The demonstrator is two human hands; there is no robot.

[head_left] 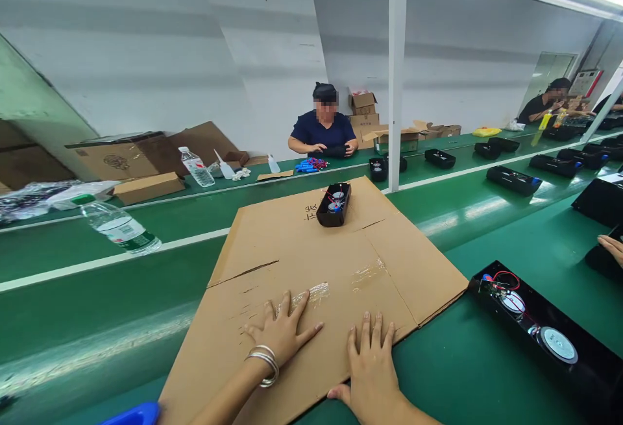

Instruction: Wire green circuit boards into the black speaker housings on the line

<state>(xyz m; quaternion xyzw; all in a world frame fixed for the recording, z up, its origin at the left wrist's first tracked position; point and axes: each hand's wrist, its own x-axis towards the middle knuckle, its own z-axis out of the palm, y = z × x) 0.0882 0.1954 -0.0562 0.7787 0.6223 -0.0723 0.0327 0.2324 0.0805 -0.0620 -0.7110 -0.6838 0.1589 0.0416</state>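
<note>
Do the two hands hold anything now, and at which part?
Nothing is held. The left hand and the right hand lie flat, fingers spread, on the near part of the flattened brown cardboard sheet.

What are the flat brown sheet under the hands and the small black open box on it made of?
The flat brown sheet looks like corrugated cardboard: matte, creased, with glossy clear tape patches. The small black open box seems moulded plastic with a dull finish. Both hands, left and right, rest flat on the sheet.

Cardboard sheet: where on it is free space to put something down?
The cardboard sheet is bare between the small black case at its far edge and the left hand and right hand lying flat near its front edge. Crowded: front edge.
</note>
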